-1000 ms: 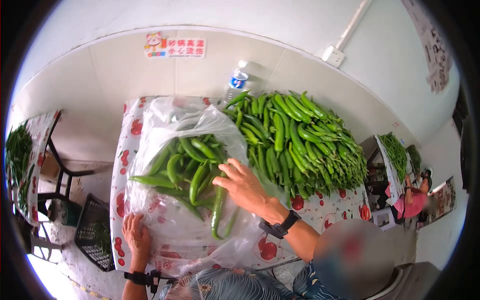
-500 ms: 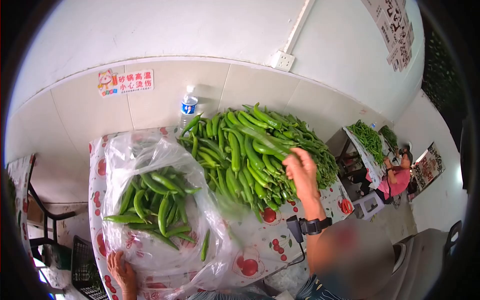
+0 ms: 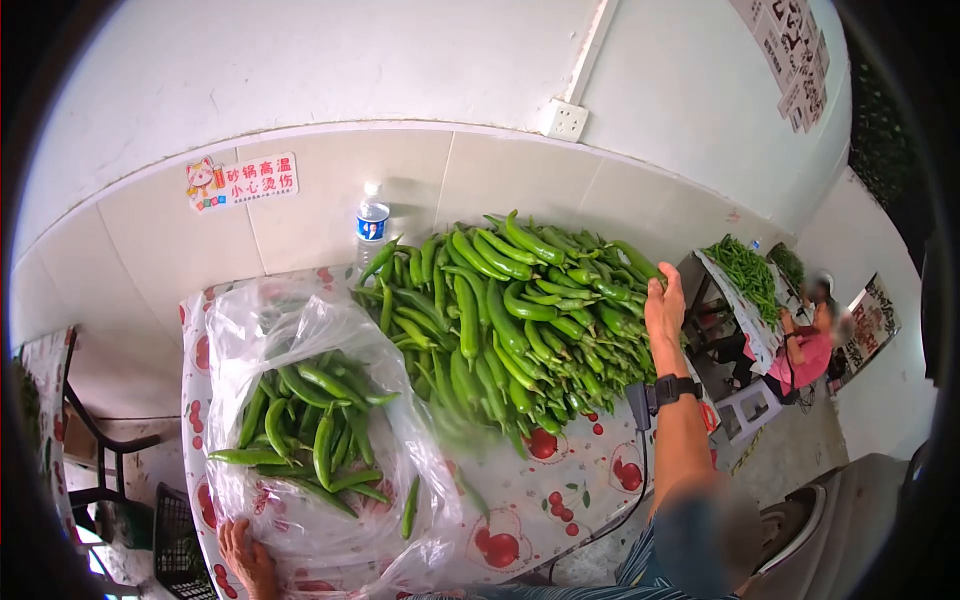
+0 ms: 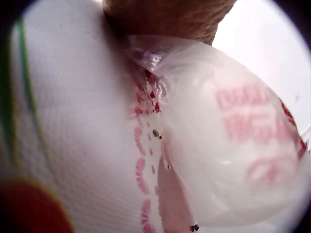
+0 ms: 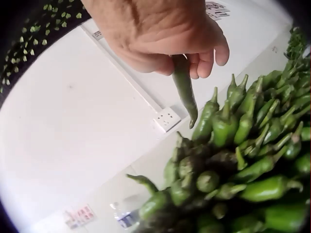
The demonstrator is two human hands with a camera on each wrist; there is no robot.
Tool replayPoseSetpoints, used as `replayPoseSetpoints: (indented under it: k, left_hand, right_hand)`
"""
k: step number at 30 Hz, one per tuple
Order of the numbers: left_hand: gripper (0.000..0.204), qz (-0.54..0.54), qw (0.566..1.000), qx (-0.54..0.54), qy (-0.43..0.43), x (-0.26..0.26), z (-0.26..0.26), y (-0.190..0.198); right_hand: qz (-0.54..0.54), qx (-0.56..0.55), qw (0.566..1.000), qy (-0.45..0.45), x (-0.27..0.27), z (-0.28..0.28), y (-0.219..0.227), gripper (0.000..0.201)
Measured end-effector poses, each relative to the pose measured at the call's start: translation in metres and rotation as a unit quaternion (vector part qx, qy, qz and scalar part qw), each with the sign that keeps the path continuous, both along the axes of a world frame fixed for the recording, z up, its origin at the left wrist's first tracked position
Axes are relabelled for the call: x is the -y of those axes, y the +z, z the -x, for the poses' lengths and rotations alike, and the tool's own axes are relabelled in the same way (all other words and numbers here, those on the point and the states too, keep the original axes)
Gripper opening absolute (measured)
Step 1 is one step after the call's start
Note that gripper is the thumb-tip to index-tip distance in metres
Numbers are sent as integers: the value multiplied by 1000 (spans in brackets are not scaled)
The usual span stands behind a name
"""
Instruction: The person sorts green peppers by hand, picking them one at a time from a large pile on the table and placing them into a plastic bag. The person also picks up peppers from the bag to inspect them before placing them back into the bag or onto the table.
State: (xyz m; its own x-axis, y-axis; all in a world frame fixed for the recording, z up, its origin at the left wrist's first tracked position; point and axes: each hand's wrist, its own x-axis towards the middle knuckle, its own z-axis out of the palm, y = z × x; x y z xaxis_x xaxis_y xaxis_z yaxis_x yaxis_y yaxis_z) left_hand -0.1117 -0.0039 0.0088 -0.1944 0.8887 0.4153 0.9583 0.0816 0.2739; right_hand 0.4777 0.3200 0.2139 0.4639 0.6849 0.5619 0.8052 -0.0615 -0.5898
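In the head view the right hand [image 3: 664, 310] is at the right end of the large pepper pile [image 3: 520, 320]. The right wrist view shows that hand [image 5: 160, 34] holding one green pepper [image 5: 183, 90] by its upper end, tip down, above the piled peppers [image 5: 262, 189]. At the table's front left, the left hand [image 3: 246, 560] lies with fingers spread at the edge of the clear plastic bag [image 3: 390, 345], on which a smaller group of peppers [image 3: 325, 425] lies. Close up in the left wrist view are the hand's underside [image 4: 170, 17] and the bag [image 4: 228, 136].
A water bottle [image 3: 371, 225] stands by the wall behind the pile. A black crate [image 3: 178, 545] and a chair [image 3: 110, 440] are at the left. Further right, a person in pink [image 3: 808, 355] is beside another table with green vegetables [image 3: 742, 278].
The right hand has gone from the bagged peppers across to the right end of the large pile, carrying a pepper. The head view has shifted. The left hand stays by the bag.
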Motion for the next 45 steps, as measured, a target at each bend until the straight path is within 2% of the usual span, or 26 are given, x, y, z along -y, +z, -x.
replayPoseSetpoints:
  k: [2,4,5,7,10,13,17,18,19,20,22,23,26,28,29,30,32,34,38,40,44,45]
  left_hand:
    - [30,1,1000,-8,-8,0,1,-2]
    - [41,0,998,54,43,1,2,-15]
    - [47,-2,994,84,68,2,3,-21]
    - [46,-6,995,81,54,4,8,-28]
    - [44,-10,994,87,60,4,8,-32]
    - [43,-4,993,89,77,3,4,-25]
    - [42,-20,994,92,61,3,6,-28]
    - [40,19,991,107,82,-3,-4,-8]
    - [39,18,990,110,83,-1,-1,-14]
    - [40,14,989,121,83,-2,-5,-6]
    - [39,8,986,130,108,-3,-6,-4]
    - [38,23,987,126,102,-3,-4,-3]
    - [39,10,989,108,102,-3,-3,-9]
    - [39,2,988,120,100,-1,-2,-11]
    - [39,5,987,124,100,-1,-2,-11]
    - [39,8,987,126,100,-1,-2,-10]
    - [39,13,986,130,99,-1,-2,-6]
    - [40,19,986,132,99,-1,-2,-3]
    - [39,5,984,149,96,0,-2,-2]
    - [39,0,983,160,95,0,-1,-2]
    - [40,1,980,174,100,0,-2,4]
    - [40,0,979,176,102,-1,-2,4]
  right_hand:
    - [7,13,1000,-14,-16,-11,-4,37]
    - [0,33,999,-23,-32,-19,-11,37]
    - [38,39,998,-26,-39,-24,-13,37]
    - [114,53,992,-29,-49,-30,-17,37]
    - [139,118,982,-40,-51,-37,-29,36]
    - [180,53,982,-39,-53,-46,-29,39]
    - [49,160,985,-49,-53,-60,-31,33]
    - [-6,185,982,-19,-53,-64,-29,29]
    - [-49,164,984,45,-50,-57,-23,30]
    - [-63,138,986,69,-52,-50,-21,29]
    - [-20,88,983,162,-37,1,2,25]
    - [-21,-18,965,260,-33,26,1,24]
    - [100,39,913,393,19,143,17,20]
    - [181,-23,853,489,50,210,-1,21]
    - [234,17,834,500,63,240,-8,24]
    - [297,-4,795,529,74,268,-16,28]
    - [224,90,733,636,72,304,-50,34]
    - [146,154,719,661,63,336,-80,43]
    - [138,206,738,628,27,374,-132,53]
    - [169,202,750,606,23,387,-143,56]
    - [114,206,796,558,36,394,-157,59]
    - [132,204,799,550,41,394,-153,58]
